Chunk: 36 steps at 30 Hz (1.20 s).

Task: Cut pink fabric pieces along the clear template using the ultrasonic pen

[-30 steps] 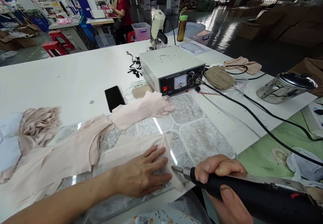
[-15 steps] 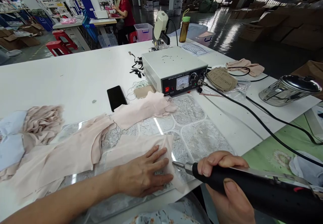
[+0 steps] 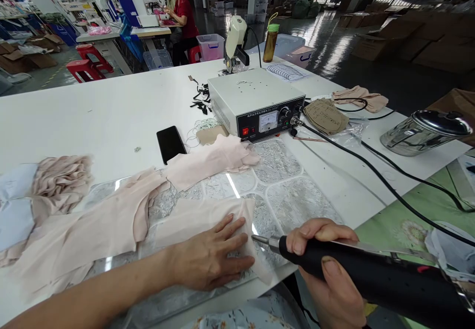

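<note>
One camera, worn on the person's head, faces forward and down across the white surface (image 3: 111, 116); the left hand (image 3: 213, 260) and right hand (image 3: 336, 292) loom close below, while a sewing machine (image 3: 135, 10) sits small and far off, upper left.

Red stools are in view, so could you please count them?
3: front stool and rear stool at left, partly hidden stool under the seated person; others may be hidden.
</note>
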Motion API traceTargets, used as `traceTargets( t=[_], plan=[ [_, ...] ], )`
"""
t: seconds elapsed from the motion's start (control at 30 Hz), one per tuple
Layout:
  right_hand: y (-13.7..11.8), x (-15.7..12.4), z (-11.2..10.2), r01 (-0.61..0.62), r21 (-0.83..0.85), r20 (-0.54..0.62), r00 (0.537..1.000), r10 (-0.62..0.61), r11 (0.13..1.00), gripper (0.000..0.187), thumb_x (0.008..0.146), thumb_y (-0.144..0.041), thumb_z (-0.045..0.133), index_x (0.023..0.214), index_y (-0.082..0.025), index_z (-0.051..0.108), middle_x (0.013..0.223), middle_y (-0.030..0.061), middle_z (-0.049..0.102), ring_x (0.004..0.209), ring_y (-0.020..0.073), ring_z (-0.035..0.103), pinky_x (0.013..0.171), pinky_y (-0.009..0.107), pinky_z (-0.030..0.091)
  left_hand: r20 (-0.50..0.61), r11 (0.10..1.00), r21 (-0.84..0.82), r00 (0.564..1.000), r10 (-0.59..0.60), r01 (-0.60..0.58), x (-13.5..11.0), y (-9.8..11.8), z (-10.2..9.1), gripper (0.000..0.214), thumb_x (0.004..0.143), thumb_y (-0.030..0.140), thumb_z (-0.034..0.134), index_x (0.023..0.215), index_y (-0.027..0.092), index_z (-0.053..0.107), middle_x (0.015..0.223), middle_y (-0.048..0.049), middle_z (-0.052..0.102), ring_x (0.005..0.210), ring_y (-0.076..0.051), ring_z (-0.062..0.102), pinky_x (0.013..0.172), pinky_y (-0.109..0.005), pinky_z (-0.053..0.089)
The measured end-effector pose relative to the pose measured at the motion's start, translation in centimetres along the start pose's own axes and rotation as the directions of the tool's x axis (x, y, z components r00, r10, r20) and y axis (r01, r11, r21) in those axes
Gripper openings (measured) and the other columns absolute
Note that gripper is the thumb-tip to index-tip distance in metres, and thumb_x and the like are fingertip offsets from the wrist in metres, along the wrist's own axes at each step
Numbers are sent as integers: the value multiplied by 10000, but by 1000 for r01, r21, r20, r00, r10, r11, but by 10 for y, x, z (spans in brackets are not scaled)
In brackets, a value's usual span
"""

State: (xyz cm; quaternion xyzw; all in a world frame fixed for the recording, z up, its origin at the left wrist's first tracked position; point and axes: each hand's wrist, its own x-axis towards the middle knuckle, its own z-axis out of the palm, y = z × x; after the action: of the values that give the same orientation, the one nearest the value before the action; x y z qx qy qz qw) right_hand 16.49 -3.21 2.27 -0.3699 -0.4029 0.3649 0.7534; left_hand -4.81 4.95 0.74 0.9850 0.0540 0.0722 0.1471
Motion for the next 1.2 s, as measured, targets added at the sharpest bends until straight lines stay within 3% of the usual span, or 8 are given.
traceTargets(
  t=[0.23, 0.63, 0.97, 1.07, 1.2],
  plan=[
    [1, 0, -2, 22, -54, 45, 999, -19, 998, 47, 889, -278, 551, 901, -235, 536, 841, 4, 518, 624, 127, 558, 578, 344, 540, -10, 1000, 2, 1000, 9, -9, 0, -1, 1, 313, 950, 306, 556, 1244, 203, 596, 1265, -140, 545, 1395, -378, 318, 1150, -566, 277],
    [5, 5, 0, 34, 50, -1, 999, -34, 998, 75, 864, -264, 558, 929, -226, 553, 857, -6, 506, 625, 105, 568, 590, 308, 532, -9, 1000, -4, 1000, 18, -18, 0, -1, 0, 305, 962, 292, 513, 1241, 194, 588, 1239, -148, 537, 1397, -389, 300, 1138, -582, 282],
    [13, 10, -3, 73, -32, 57, 996, -71, 997, 47, 877, -246, 550, 917, -226, 537, 842, -2, 529, 612, 117, 566, 584, 333, 527, -9, 1000, 5, 1000, 22, -22, 1, -2, 0, 310, 979, 307, 487, 1245, 190, 594, 1262, -151, 554, 1401, -378, 311, 1149, -557, 277],
    [9, 9, -8, 66, 6, -24, 998, -66, 998, 73, 846, -246, 568, 912, -220, 550, 845, -1, 531, 608, 116, 559, 584, 332, 529, 6, 999, 18, 999, 36, -37, -2, -4, -5, 346, 1004, 349, 446, 1280, 186, 576, 1321, -141, 554, 1416, -337, 305, 1178, -517, 248],
    [-4, 0, -14, 16, 71, -120, 993, -7, 997, 101, 811, -288, 591, 866, -210, 557, 799, -4, 507, 592, 114, 540, 551, 313, 519, 57, 999, 52, 998, 10, -13, -14, -4, -10, 427, 1024, 366, 411, 1376, 137, 490, 1494, -122, 407, 1442, -288, 267, 1216, -473, 154]
  ],
)
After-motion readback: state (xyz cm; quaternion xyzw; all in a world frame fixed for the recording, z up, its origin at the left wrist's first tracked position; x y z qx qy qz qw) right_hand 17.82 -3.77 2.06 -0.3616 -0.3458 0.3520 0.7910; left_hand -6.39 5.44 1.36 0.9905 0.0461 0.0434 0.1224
